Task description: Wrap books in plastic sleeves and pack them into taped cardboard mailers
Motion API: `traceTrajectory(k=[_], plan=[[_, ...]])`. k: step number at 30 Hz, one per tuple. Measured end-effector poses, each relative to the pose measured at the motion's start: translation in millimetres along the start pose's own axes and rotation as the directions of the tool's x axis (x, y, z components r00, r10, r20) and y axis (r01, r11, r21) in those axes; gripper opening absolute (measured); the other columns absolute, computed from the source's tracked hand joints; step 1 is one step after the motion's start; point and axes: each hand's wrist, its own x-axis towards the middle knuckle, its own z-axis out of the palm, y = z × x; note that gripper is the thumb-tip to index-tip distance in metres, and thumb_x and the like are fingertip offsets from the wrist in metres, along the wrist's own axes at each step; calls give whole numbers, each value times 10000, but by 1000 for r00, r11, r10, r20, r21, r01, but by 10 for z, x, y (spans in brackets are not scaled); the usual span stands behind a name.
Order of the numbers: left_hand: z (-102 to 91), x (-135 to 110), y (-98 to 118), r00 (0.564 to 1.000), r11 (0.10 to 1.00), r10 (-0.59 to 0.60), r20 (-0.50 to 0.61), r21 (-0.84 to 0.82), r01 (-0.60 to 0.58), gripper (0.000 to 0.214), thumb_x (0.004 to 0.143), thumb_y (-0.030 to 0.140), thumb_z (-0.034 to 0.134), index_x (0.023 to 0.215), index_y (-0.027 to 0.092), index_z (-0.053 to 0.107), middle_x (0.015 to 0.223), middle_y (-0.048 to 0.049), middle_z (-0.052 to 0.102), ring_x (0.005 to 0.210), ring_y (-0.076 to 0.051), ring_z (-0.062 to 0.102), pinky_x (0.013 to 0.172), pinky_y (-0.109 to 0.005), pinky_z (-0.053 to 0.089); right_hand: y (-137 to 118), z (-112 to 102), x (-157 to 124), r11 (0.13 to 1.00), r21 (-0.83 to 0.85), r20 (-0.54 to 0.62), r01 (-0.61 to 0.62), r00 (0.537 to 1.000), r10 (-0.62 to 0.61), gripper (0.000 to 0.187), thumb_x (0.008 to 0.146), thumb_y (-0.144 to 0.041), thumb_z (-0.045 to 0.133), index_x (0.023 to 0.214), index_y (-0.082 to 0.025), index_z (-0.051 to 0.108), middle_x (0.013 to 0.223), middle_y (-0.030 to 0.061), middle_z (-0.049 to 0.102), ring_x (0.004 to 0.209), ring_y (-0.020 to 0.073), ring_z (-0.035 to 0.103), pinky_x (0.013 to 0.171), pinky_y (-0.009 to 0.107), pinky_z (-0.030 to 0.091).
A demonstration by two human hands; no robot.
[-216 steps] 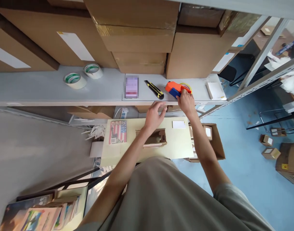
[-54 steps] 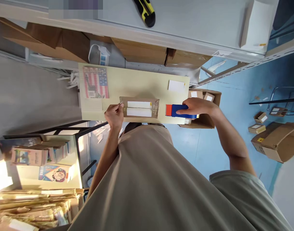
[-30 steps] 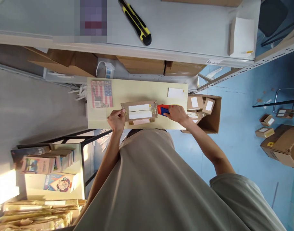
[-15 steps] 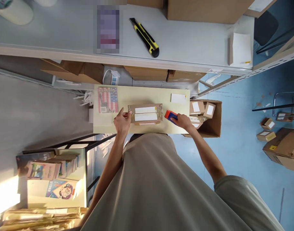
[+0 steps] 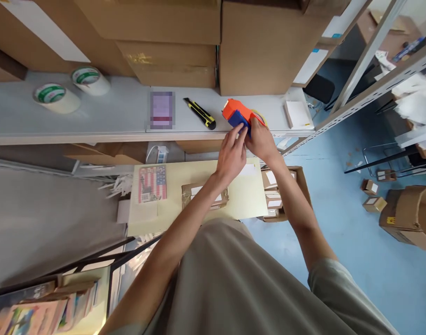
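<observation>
My right hand point(image 5: 261, 139) grips the blue handle of an orange and blue tape dispenser point(image 5: 236, 114), held just above the front of the grey shelf point(image 5: 111, 116). My left hand point(image 5: 232, 156) reaches up beside it, with its fingertips touching the dispenser's underside. Below my arms, a small taped cardboard parcel with white labels point(image 5: 199, 194) lies on the pale yellow tabletop point(image 5: 171, 204), partly hidden by my left forearm.
On the shelf lie a yellow and black box cutter point(image 5: 200, 113), two tape rolls point(image 5: 55, 97), a white pad point(image 5: 296, 114) and stacked cardboard boxes point(image 5: 258, 46). A flag-print booklet point(image 5: 152, 183) lies on the table. An open carton of small parcels point(image 5: 279, 197) stands at right on the blue floor.
My right hand lifted the tape dispenser from the table beside the parcel up to the shelf. My left hand let go of the parcel and rose to the dispenser. The view tilted up.
</observation>
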Motion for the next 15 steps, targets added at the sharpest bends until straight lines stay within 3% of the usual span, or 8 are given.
traceTrajectory(k=[2, 4, 8, 12, 14, 15], plan=[[59, 161, -37, 1000, 999, 7, -14, -49, -8, 610, 1182, 283, 378, 1791, 251, 381, 1798, -143, 493, 1699, -302, 445, 1441, -534, 356, 65, 128, 322, 1000, -30, -126, 2, 992, -6, 503, 1193, -385, 361, 1582, -81, 456, 1411, 263, 699, 1374, 427, 664, 1210, 620, 472], [48, 164, -65, 1000, 997, -2, -14, -71, 1, 619, 1164, 264, 409, 1783, 243, 400, 1803, -138, 495, 1697, -294, 449, 1447, -513, 350, 137, 277, 568, 999, -50, -190, -2, 982, -7, 486, 1193, -349, 374, 1572, -67, 488, 1418, 264, 699, 1415, 416, 649, 1254, 648, 439], [-114, -142, -136, 997, 995, -82, 11, -48, 83, 596, 1132, 248, 474, 1727, 227, 496, 1752, -134, 570, 1645, -283, 524, 1426, -490, 394, 205, 435, 769, 998, -67, -207, -22, 978, 7, 506, 1173, -309, 436, 1594, -38, 509, 1511, 300, 651, 1503, 421, 583, 1315, 697, 372], [-369, -723, -518, 955, 955, -297, -6, -9, 297, 547, 1094, 327, 577, 1624, 194, 608, 1643, -161, 670, 1554, -312, 614, 1378, -496, 451, 170, 535, 464, 999, -35, -333, -19, 943, 7, 569, 1213, -361, 270, 1691, -114, 456, 1682, 266, 530, 1607, 410, 493, 1330, 720, 353], [-526, -1152, -796, 893, 893, -448, -51, 23, 449, 537, 1066, 362, 628, 1574, 189, 647, 1610, -159, 694, 1531, -323, 626, 1361, -495, 459, 108, 743, 109, 999, 28, -396, -17, 918, 27, 606, 1226, -428, 179, 1705, -179, 453, 1720, 225, 502, 1625, 386, 485, 1327, 691, 376], [-606, -1391, -918, 842, 842, -533, -83, 42, 538, 524, 1053, 372, 648, 1543, 185, 667, 1593, -161, 704, 1517, -326, 633, 1344, -488, 469, 59, 900, -111, 996, 83, -390, -22, 920, 52, 624, 1227, -473, 155, 1693, -198, 466, 1698, 216, 528, 1608, 375, 512, 1315, 665, 405]])
